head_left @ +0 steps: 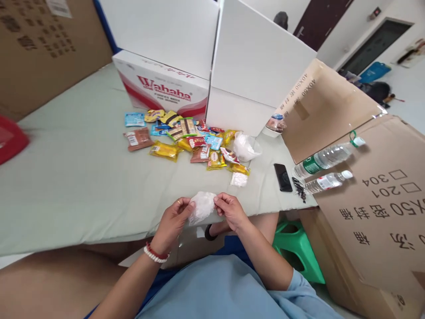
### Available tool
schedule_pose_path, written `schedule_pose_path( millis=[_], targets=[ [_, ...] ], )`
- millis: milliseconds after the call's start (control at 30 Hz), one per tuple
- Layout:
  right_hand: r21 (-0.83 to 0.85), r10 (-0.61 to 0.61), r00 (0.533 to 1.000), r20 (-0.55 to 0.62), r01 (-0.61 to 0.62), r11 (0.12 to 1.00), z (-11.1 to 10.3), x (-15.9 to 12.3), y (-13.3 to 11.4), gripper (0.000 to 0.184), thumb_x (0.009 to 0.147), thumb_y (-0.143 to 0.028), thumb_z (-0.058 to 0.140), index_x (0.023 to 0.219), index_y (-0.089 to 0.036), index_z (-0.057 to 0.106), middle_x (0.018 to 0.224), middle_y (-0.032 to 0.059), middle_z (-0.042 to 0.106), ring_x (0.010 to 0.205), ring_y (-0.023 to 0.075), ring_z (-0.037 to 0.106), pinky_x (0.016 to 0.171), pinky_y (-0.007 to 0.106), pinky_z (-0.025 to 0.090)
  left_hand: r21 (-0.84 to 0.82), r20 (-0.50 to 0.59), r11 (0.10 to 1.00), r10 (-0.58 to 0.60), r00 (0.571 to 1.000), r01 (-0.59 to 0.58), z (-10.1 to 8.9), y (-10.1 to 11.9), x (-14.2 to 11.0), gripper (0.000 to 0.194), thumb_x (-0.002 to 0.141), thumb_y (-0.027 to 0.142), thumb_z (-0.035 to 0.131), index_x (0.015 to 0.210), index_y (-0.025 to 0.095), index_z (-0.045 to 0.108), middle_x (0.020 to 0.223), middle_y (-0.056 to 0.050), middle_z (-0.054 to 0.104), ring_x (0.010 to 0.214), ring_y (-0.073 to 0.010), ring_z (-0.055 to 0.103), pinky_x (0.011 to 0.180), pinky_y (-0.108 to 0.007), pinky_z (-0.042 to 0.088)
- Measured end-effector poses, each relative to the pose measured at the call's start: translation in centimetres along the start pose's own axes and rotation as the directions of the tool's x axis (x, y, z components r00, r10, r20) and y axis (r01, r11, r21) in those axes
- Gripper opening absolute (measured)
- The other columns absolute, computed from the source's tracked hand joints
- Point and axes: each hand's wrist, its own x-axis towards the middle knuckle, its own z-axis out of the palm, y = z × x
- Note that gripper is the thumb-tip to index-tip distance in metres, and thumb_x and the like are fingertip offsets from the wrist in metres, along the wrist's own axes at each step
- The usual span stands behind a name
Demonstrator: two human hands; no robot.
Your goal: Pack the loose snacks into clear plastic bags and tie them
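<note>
Between my two hands, just above the table's near edge, is a thin, crumpled white plastic bag [202, 207]. My left hand [173, 220] pinches its left side between thumb and fingers. At its upper right edge, the fingertips of my right hand [231, 211] are closed on it too. Beyond my hands lies a spread of wrapped snacks, among them a yellow packet [164, 151], a brown packet [138, 138] and a blue packet [134, 119]. A loose, see-through plastic bag [246, 147] rests at their right end. Nearer to me is a small folded white bundle [239, 179].
A Wahaba-like printed carton [162, 88] and white panels [259, 57] stand behind the snacks. At the right are a black phone [283, 177], keys [299, 190] and two water bottles [327, 158] by cardboard [392, 199]. A red object [11, 139] sits far left; a green stool [299, 252] stands below.
</note>
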Motion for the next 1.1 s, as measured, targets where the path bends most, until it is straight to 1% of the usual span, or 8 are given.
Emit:
schedule_pose_path(
  millis=[267, 433, 600, 733, 800, 900, 1000, 1100],
  targets=[
    [0.022, 0.024, 1.0, -0.013, -0.023, 0.999, -1.8, -0.1, 1.1, 0.046, 0.07, -0.061, 0.079, 0.073, -0.019, 0.059, 0.064, -0.0043, 0.056, 0.052, 0.0075, 0.04, 0.051, 0.023, 0.03, 0.079, 0.015, 0.996, -0.035, 0.999, 0.033, 1.6, -0.3, 0.1, 0.06, 0.072, 0.071, 0.077, 0.098, 0.019, 0.061, 0.08, 0.001, 0.064, 0.068, -0.0137, 0.056, 0.061, -0.023, 0.047],
    [0.051, -0.025, 0.999, -0.028, 0.027, 0.998, -2.8, -0.2, 1.7, 0.045, 0.073, -0.061, 0.077, 0.074, -0.02, 0.058, 0.064, -0.0046, 0.056, 0.053, 0.0079, 0.041, 0.053, 0.023, 0.031, 0.103, 0.07, 0.995, -0.006, 0.998, -0.001, 2.7, -0.3, -0.1, 0.069, 0.068, 0.061, 0.084, 0.118, 0.02, 0.059, 0.118, -0.008, 0.069, 0.093, -0.0216, 0.068, 0.075, -0.031, 0.058],
    [-0.011, -0.049, 0.999, 0.002, 0.049, 0.999, -3.5, -0.2, 2.3, 0.043, 0.076, -0.06, 0.075, 0.077, -0.02, 0.06, 0.069, -0.0037, 0.059, 0.056, 0.0088, 0.042, 0.055, 0.023, 0.033, 0.164, -0.007, 0.986, -0.041, 0.999, 0.041, 2.5, -0.1, 0.4, 0.06, 0.065, 0.057, 0.085, 0.108, 0.02, 0.064, 0.096, -0.002, 0.071, 0.082, -0.0195, 0.066, 0.071, -0.029, 0.056],
    [-0.088, -0.103, 0.995, -0.001, 0.103, 0.991, -4.0, -0.3, 3.0, 0.037, 0.082, -0.056, 0.071, 0.078, -0.02, 0.062, 0.068, -0.0038, 0.058, 0.059, 0.0097, 0.042, 0.057, 0.024, 0.033, 0.291, -0.11, 0.955, -0.029, 0.994, 0.06, 1.7, 0.5, 0.8, 0.055, 0.069, 0.058, 0.078, 0.109, 0.023, 0.064, 0.095, -0.001, 0.07, 0.079, -0.0185, 0.063, 0.07, -0.028, 0.052],
    [-0.114, -0.149, 0.989, -0.015, 0.147, 0.983, -4.6, -0.5, 2.8, 0.035, 0.084, -0.053, 0.069, 0.079, -0.02, 0.062, 0.067, -0.0043, 0.056, 0.06, 0.01, 0.042, 0.058, 0.024, 0.034, 0.431, -0.189, 0.901, 0.033, 0.981, 0.052, 1.0, 0.9, 1.1, 0.052, 0.072, 0.058, 0.072, 0.11, 0.023, 0.065, 0.097, -0.001, 0.071, 0.081, -0.0202, 0.063, 0.073, -0.031, 0.051],
    [-0.165, -0.235, 0.97, -0.059, 0.222, 0.961, -6.1, -0.9, 1.6, 0.031, 0.087, -0.049, 0.067, 0.08, -0.019, 0.063, 0.069, -0.0038, 0.056, 0.063, 0.0108, 0.045, 0.061, 0.024, 0.036, 0.694, -0.271, 0.716, 0.167, 0.948, 0.072, -0.3, 1.2, 1.9, 0.048, 0.078, 0.058, 0.059, 0.111, 0.022, 0.066, 0.092, -0.003, 0.069, 0.082, -0.0238, 0.062, 0.077, -0.036, 0.048],
    [-0.209, -0.321, 0.938, -0.126, 0.292, 0.933, -8.1, -1.5, -0.2, 0.029, 0.088, -0.047, 0.066, 0.08, -0.019, 0.063, 0.071, -0.003, 0.057, 0.066, 0.0116, 0.048, 0.063, 0.025, 0.038, 0.862, -0.234, 0.503, 0.297, 0.926, 0.057, -1.2, 0.8, 3.0, 0.046, 0.084, 0.056, 0.048, 0.108, 0.021, 0.066, 0.096, -0.006, 0.067, 0.085, -0.027, 0.062, 0.083, -0.041, 0.049],
    [-0.253, -0.383, 0.899, -0.212, 0.328, 0.91, -10.4, -2.1, -1.3, 0.027, 0.089, -0.045, 0.065, 0.08, -0.019, 0.063, 0.072, -0.0026, 0.057, 0.067, 0.012, 0.049, 0.064, 0.025, 0.039, 0.931, -0.143, 0.364, 0.387, 0.911, -0.008, -1.4, 0.1, 3.9, 0.041, 0.086, 0.052, 0.043, 0.103, 0.021, 0.065, 0.108, -0.009, 0.066, 0.095, -0.03, 0.064, 0.086, -0.043, 0.051]
  ],
)
